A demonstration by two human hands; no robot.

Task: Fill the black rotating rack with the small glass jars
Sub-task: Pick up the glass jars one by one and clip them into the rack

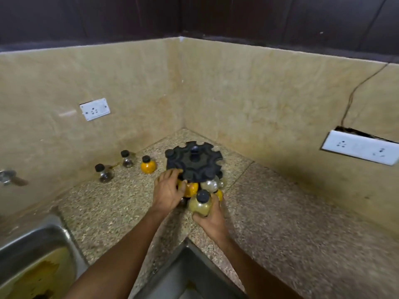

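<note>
From the head view, the black rotating rack (194,164) stands on the table (280,212) near the far corner, with several jars already hanging on its near side. The left hand (169,190) rests curled on the rack's near-left edge, its grip steadying it. The right hand (210,216) grips a pale-filled jar (200,203) just below the rack, not yet seated. Three jars wait to the left: an orange jar (148,164) and two dark jars (127,159) (104,173). Roughly half seems left.

Home kitchen, stone counter (121,203), steel sink (32,240)
</note>
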